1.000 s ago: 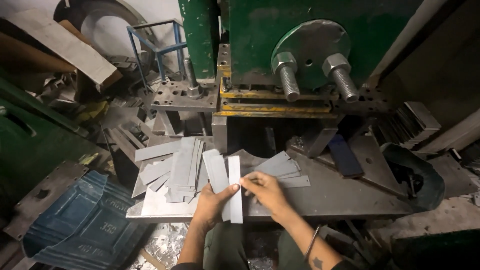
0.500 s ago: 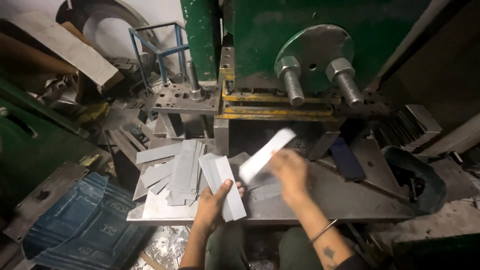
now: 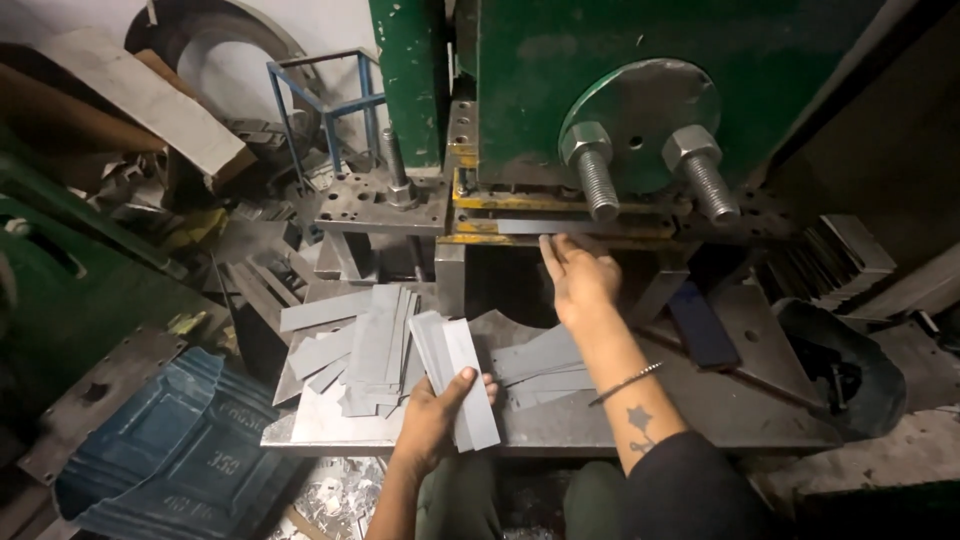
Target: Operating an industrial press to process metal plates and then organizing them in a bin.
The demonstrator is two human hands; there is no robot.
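at twelve o'clock, under the green press, we keep our right hand flat, fingers pressed together, sliding the strip squarely into the die slot while our left hand pinches the stack of grey strips ready.

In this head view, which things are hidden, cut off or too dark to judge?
- Right hand: its fingertips reach the press slot; whether they hold a strip there cannot be told, the metal blends together.
- Stack of metal strips in the left hand: the count is unclear, edges overlap.
- Under the press: too dark.
- Black container: contents in shadow.
- Blue moulded part: cut off by the bottom edge.
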